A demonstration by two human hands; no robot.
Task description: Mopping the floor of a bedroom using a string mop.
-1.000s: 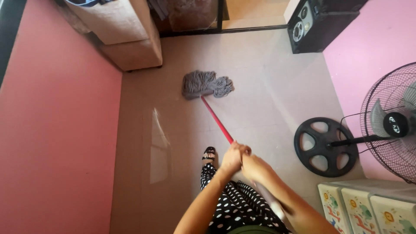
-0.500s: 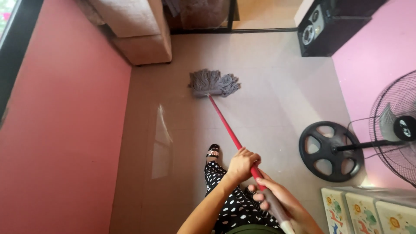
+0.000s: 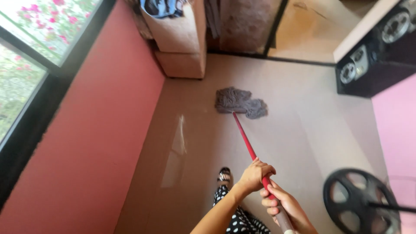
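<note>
Both hands grip the red mop handle (image 3: 245,138), left hand (image 3: 255,175) above right hand (image 3: 284,206) for leverage, pressing the grey mop head (image 3: 239,102) flat on the tiled floor (image 3: 299,130) ahead.

Mop head (image 3: 239,103) lies on the floor (image 3: 299,130) ahead of both hands; speaker (image 3: 376,65) ahead-right, fan base (image 3: 359,203) right (window (image 3: 26,65) far left).
</note>
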